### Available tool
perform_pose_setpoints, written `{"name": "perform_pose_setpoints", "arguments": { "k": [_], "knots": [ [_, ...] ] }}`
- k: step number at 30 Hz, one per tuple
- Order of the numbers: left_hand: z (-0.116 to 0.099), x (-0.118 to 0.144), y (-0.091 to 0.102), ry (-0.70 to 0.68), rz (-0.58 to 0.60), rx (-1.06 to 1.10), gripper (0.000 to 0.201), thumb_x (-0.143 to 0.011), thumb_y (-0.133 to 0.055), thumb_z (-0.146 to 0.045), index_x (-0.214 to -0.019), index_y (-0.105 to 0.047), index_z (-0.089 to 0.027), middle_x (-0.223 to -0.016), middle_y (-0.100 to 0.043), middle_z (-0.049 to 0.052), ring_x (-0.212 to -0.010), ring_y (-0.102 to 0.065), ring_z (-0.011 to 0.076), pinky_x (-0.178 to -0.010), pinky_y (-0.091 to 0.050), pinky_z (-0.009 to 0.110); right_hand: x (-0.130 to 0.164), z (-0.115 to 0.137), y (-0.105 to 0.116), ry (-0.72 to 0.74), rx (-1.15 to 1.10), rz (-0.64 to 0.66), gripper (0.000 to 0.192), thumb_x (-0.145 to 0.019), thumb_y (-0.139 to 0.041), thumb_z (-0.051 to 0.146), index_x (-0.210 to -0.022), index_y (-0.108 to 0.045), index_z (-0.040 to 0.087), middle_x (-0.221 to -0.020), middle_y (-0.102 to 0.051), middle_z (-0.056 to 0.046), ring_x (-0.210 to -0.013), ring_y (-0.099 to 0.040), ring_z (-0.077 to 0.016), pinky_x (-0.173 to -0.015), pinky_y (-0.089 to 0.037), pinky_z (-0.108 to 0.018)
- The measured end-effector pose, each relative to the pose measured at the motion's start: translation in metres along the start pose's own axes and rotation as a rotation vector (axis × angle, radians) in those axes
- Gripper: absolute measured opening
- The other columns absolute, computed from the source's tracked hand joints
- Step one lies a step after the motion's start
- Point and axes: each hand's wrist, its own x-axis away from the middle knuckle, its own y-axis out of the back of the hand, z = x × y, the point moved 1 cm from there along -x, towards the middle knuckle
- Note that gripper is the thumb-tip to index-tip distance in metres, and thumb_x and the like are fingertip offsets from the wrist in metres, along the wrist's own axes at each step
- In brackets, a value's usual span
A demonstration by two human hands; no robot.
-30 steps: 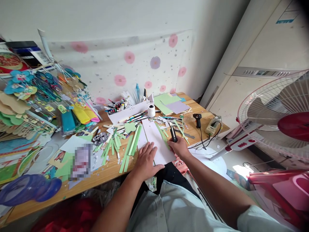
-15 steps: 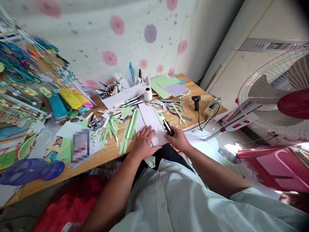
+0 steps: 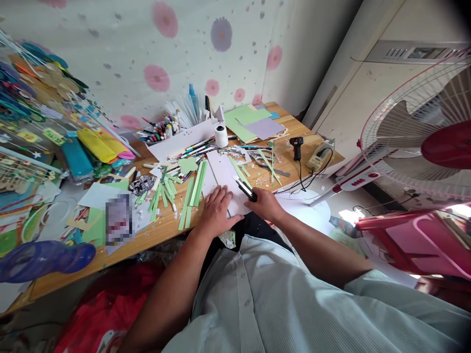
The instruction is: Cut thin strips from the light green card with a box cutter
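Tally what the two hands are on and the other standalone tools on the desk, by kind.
Utility knife, gripped in right hand: 1
White sheet, under left hand: 1
Glue gun: 1
Tape roll: 1
Total: 4

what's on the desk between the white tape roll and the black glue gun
In the head view, between the tape roll and glue gun: green and lilac paper sheets, plus scattered scraps.

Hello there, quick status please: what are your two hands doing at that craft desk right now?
Left hand flat on white sheet. Right hand grips black cutter at sheet's right edge. Green strips beside.
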Motion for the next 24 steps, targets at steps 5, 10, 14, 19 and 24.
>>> {"name": "perform_pose_setpoints", "arguments": {
  "k": [5, 10, 14, 19, 24],
  "knots": [
    [0.002, 0.001, 0.001, -0.009, -0.001, 0.018, 0.080, -0.089, -0.083, -0.058, -0.155, -0.057, -0.021, -0.177, -0.040, 0.017, -0.166, -0.033, 0.0387, -0.134, -0.031, 0.056, 0.000, 0.000, -0.001, -0.003, 0.002, -0.012, 0.024, -0.084, -0.079, 0.030, -0.078, -0.057, 0.023, -0.071, -0.061, 0.003, -0.068, -0.052, -0.0155, -0.065, -0.033, -0.027],
    [0.004, 0.001, -0.001, -0.022, -0.029, 0.028, 0.081, -0.086, -0.086, -0.057, -0.152, -0.057, -0.019, -0.174, -0.044, 0.019, -0.165, -0.035, 0.0415, -0.133, -0.034, 0.059, -0.002, 0.003, 0.000, -0.019, 0.078, 0.020, 0.020, -0.086, -0.080, 0.035, -0.083, -0.065, 0.022, -0.076, -0.068, 0.001, -0.072, -0.058, -0.0168, -0.065, -0.035, -0.027],
    [0.005, 0.001, -0.004, -0.033, -0.054, 0.036, 0.083, -0.084, -0.089, -0.055, -0.152, -0.058, -0.019, -0.173, -0.046, 0.020, -0.163, -0.038, 0.0433, -0.132, -0.036, 0.061, -0.007, 0.009, 0.001, -0.020, 0.157, 0.079, 0.019, -0.087, -0.081, 0.037, -0.090, -0.072, 0.021, -0.087, -0.076, -0.003, -0.082, -0.067, -0.0197, -0.067, -0.037, -0.027],
    [0.007, 0.002, -0.006, -0.046, -0.072, 0.041, 0.085, -0.083, -0.090, -0.055, -0.153, -0.057, -0.019, -0.171, -0.048, 0.020, -0.163, -0.038, 0.0436, -0.132, -0.037, 0.063, -0.017, 0.012, 0.001, 0.009, 0.224, 0.133, 0.015, -0.088, -0.076, 0.033, -0.096, -0.075, 0.020, -0.096, -0.080, -0.008, -0.087, -0.071, -0.0224, -0.069, -0.039, -0.028],
    [0.009, 0.003, -0.007, -0.058, -0.085, 0.040, 0.084, -0.084, -0.089, -0.055, -0.152, -0.058, -0.016, -0.170, -0.049, 0.023, -0.163, -0.038, 0.0439, -0.132, -0.037, 0.062, -0.024, 0.014, 0.000, -0.011, 0.253, 0.170, 0.021, -0.088, -0.072, 0.030, -0.105, -0.079, 0.019, -0.103, -0.082, -0.010, -0.091, -0.074, -0.0238, -0.071, -0.042, -0.028]
  ]
}}
